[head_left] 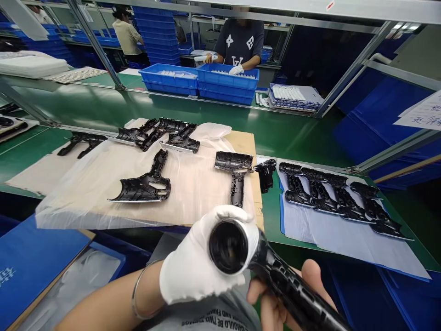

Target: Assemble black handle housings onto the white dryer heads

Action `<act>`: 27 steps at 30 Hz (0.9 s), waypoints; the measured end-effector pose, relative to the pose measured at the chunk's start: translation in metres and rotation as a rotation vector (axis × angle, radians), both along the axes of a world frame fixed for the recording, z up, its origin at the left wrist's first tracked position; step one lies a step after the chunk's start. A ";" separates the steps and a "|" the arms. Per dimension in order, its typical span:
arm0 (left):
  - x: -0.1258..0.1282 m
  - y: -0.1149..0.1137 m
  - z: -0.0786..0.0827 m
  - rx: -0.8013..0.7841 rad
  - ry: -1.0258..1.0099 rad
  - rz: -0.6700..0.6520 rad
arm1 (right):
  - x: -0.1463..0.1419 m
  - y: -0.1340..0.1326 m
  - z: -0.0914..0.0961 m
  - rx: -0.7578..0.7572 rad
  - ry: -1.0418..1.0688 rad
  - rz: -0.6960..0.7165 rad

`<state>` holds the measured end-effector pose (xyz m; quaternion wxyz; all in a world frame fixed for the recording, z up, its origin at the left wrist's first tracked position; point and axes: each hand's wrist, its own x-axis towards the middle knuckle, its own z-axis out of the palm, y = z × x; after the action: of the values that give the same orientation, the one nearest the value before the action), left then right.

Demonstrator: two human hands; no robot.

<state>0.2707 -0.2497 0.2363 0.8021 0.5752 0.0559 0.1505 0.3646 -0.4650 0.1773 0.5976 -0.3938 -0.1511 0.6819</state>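
Note:
My left hand (200,266), in a white glove, is wrapped round the round barrel end of a black plastic housing (241,253), whose open mouth faces me. My bare right hand (275,303) grips the handle part of the same housing (299,294) from below at the bottom of the view. Just beyond, on a clear plastic sheet (103,184) over a cardboard board, lie loose black half-shells: one (146,184) at the left, one (236,170) straight ahead, and several (161,133) piled at the back.
A row of black half-shells (337,195) lies on a pale blue sheet at the right. Behind the green belt (103,108) stand blue bins (220,80), where a person in a dark shirt (239,43) handles white parts. Another person (127,34) stands further back.

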 end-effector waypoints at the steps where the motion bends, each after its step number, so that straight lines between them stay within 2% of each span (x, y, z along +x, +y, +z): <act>1: 0.001 0.001 -0.001 0.026 -0.038 0.013 | -0.001 0.001 0.004 0.047 0.021 -0.043; 3: 0.003 0.000 -0.003 0.015 -0.085 0.010 | -0.003 0.005 0.010 0.152 0.062 -0.115; 5: 0.005 -0.001 -0.004 -0.020 -0.095 -0.001 | -0.005 0.010 0.016 0.183 0.062 -0.177; 10: 0.008 -0.002 -0.004 -0.102 -0.097 -0.005 | -0.004 0.012 0.023 0.039 -0.081 -0.183; 16: 0.007 -0.002 -0.008 -0.129 -0.057 -0.022 | 0.002 0.000 0.018 -0.079 -0.217 -0.127; 27: 0.008 -0.004 -0.004 -0.130 -0.045 -0.034 | 0.009 0.003 0.001 0.002 -0.431 -0.179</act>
<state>0.2784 -0.2533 0.2326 0.8411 0.5194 0.0378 0.1459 0.3737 -0.4620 0.1785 0.6102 -0.5414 -0.2402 0.5262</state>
